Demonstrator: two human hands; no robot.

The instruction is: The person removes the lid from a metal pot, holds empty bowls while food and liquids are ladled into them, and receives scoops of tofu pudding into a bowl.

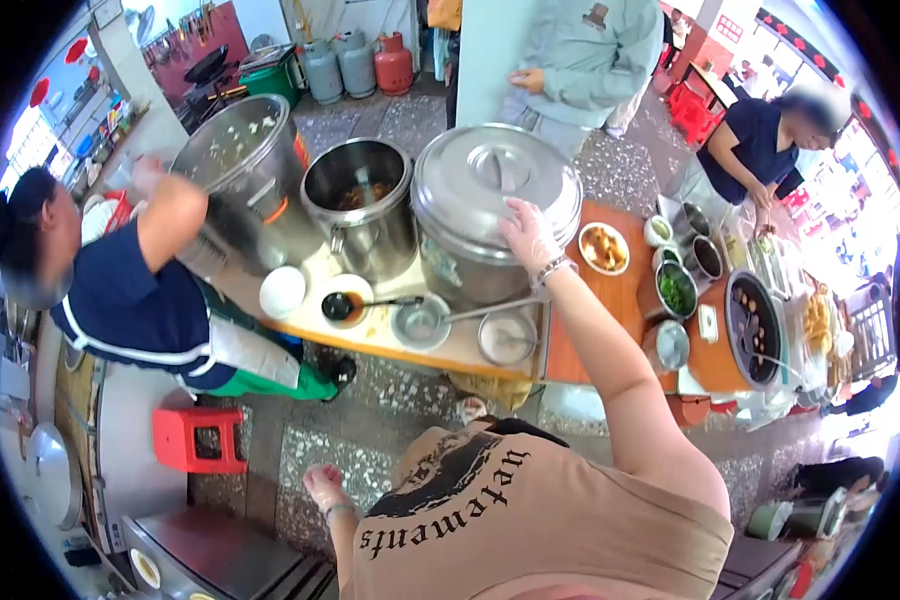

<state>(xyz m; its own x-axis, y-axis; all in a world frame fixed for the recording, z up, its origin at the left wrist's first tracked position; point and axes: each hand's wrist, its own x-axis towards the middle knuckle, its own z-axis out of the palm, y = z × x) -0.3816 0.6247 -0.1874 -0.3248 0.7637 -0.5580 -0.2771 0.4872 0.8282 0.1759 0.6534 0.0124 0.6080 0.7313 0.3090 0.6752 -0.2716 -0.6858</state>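
My right hand (528, 238), in a clear plastic glove, rests at the front right of the round metal lid (495, 180) on a large steel pot, its fingers apart and nothing gripped. The lid's handle is just behind my fingertips. My left hand (326, 488) hangs low over the floor beside my body, fingers loosely curled; whether it holds anything is too small to tell. In front of the lidded pot lie a metal bowl with a ladle (420, 322) and a smaller round metal bowl (507, 336).
An open steel pot (358, 190) and a larger pot (232, 150) stand to the left, near a co-worker (135, 290). White bowls (283, 292) sit at the table edge. Food containers (670, 290) fill the right side. A red stool (200, 440) is on the floor.
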